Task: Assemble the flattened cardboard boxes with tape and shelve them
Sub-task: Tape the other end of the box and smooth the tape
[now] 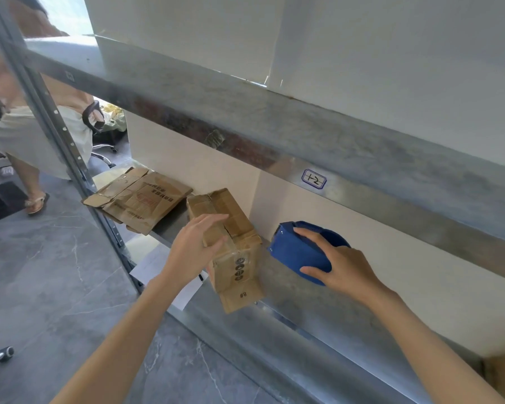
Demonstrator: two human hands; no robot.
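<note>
While the right hand (pixel 341 263) curls around a blue tape dispenser (pixel 298 252), with the fingers over its top and the thumb against its near side, the dispenser sits on the metal shelf (pixel 318 310) close to the white back wall (pixel 362 246). The left hand (pixel 196 249) rests on a made-up cardboard box (pixel 239 269) just to the left of the dispenser. Its fingers lie nearly straight across the box's top edge and its thumb presses the near face, so the hand is spread rather than clenched. The box stands on the same shelf, turned at an angle, with its near end at the shelf's front edge. Clear tape runs over its seam, and "#8" is printed low on its side.

Farther left on that shelf lies a stack of flattened boxes (pixel 140 199), with one corner hanging past the front edge. A white sheet of paper (pixel 158 266) sticks out below the shelf under the left wrist. The beam (pixel 274 123) above carries a handwritten label (pixel 314 179). Beyond the upright post (pixel 56 118), another person (pixel 27 135) stands on the grey floor (pixel 56 272). The corner of another cardboard box (pixel 502 374) shows at the lower right.
</note>
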